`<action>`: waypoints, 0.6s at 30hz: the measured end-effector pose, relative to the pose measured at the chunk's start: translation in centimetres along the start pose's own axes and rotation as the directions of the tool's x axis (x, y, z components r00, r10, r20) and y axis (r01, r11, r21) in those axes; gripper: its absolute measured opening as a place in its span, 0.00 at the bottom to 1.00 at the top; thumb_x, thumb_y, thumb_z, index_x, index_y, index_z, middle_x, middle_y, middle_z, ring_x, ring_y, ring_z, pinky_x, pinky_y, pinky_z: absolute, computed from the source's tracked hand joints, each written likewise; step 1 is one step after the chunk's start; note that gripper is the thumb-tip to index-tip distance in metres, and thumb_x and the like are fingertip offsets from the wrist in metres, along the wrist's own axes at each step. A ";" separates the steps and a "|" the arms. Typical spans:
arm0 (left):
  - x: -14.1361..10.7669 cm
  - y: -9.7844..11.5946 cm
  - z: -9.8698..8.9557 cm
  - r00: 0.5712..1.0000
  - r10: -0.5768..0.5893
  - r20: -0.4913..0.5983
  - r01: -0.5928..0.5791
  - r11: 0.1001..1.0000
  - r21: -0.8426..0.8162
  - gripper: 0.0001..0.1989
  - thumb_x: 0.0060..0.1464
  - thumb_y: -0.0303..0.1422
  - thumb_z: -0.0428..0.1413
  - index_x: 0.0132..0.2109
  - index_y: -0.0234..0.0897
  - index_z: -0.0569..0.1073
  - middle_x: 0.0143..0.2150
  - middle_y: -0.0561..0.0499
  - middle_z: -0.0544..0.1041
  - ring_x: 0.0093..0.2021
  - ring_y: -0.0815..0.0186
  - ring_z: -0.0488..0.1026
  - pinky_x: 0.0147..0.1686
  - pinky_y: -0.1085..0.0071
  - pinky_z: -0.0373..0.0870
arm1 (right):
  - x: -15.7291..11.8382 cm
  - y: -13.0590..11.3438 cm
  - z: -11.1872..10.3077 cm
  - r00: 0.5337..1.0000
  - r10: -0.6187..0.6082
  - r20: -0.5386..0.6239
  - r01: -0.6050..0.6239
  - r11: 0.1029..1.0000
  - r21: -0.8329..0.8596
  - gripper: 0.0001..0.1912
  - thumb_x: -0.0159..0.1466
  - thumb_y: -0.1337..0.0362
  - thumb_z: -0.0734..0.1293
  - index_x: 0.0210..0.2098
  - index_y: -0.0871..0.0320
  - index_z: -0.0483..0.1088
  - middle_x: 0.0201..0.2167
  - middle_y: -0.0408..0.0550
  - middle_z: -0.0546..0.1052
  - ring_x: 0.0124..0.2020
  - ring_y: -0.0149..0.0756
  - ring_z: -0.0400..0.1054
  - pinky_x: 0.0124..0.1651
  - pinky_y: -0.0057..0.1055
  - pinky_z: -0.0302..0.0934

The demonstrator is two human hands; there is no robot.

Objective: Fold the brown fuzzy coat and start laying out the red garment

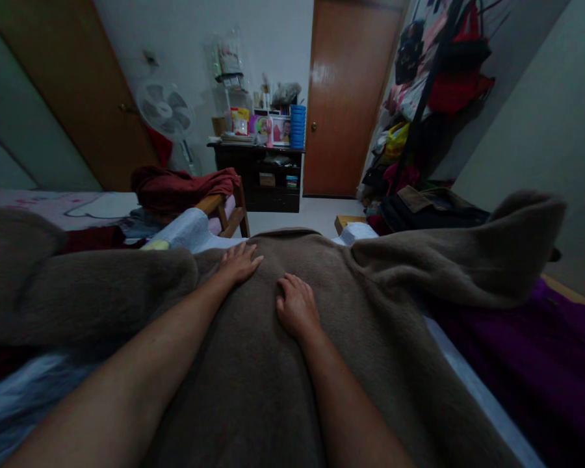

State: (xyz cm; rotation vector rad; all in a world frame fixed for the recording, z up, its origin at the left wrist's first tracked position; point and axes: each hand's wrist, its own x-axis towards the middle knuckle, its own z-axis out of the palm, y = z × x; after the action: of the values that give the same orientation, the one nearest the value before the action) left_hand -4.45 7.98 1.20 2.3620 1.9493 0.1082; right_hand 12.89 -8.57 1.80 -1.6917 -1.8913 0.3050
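Observation:
A brown fleecy coat (253, 364) lies spread out in front of me, its two sleeves stretched to the left and right. My left hand (240, 263) rests flat on its upper left part, fingers extended and slightly apart. Closer to me and right of the middle, my right hand (298, 304) is on the coat with its fingers curled in at a front edge. How much cloth lies under those fingers is partly hidden. The coat's right sleeve (448, 260) rises at its far end, while the left sleeve (121, 286) reaches past the surface's left side.
Light blue-grey cloth (188, 229) shows under the coat. Purple fabric (531, 351) lies on the right. Dark red cloth (185, 185) hangs over a wooden chair (234, 221). Beyond stand a fan (166, 109), a dark cabinet (258, 175) and a brown door (353, 97); bags hang at right.

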 end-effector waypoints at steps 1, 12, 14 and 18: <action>0.0 0.0 0.0 1.000 -0.002 0.004 0.002 1.000 0.004 0.35 0.61 0.54 0.36 0.70 0.44 0.52 0.72 0.41 0.47 0.69 0.41 0.47 0.62 0.43 0.49 | 0.0 0.0 0.0 1.000 -0.003 -0.003 0.003 1.000 -0.001 0.22 0.63 0.66 0.61 0.56 0.58 0.68 0.62 0.52 0.66 0.64 0.39 0.55 0.67 0.39 0.43; -5.6 0.4 -1.4 0.991 0.135 -0.008 -0.130 0.972 0.197 0.28 0.64 0.41 0.41 0.68 0.37 0.56 0.69 0.37 0.56 0.66 0.50 0.57 0.59 0.53 0.57 | 0.1 -0.1 -0.1 1.000 0.004 -0.009 -0.004 1.000 0.008 0.22 0.62 0.67 0.61 0.56 0.58 0.68 0.62 0.52 0.66 0.64 0.40 0.55 0.66 0.38 0.44; -7.8 -0.6 -2.0 0.991 0.122 0.054 -0.131 0.971 0.199 0.28 0.63 0.41 0.43 0.68 0.40 0.56 0.69 0.40 0.58 0.66 0.51 0.58 0.61 0.54 0.56 | 0.1 -0.1 0.0 1.000 0.011 -0.014 -0.011 1.000 0.015 0.22 0.62 0.66 0.61 0.56 0.58 0.68 0.62 0.52 0.66 0.64 0.40 0.55 0.66 0.39 0.44; -11.4 -3.0 -2.5 0.988 0.031 0.154 -0.063 0.977 0.204 0.29 0.62 0.45 0.43 0.68 0.42 0.58 0.70 0.43 0.56 0.68 0.50 0.53 0.62 0.53 0.54 | 0.1 -0.1 -0.1 1.000 0.011 -0.007 -0.011 1.000 0.019 0.22 0.62 0.66 0.61 0.56 0.58 0.68 0.62 0.53 0.66 0.64 0.40 0.55 0.66 0.39 0.44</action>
State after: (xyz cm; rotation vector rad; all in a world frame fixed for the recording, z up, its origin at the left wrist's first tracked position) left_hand -9.80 -2.63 3.31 2.4598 1.9190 -0.2775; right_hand 12.87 -8.52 1.90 -1.6888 -1.8691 0.3195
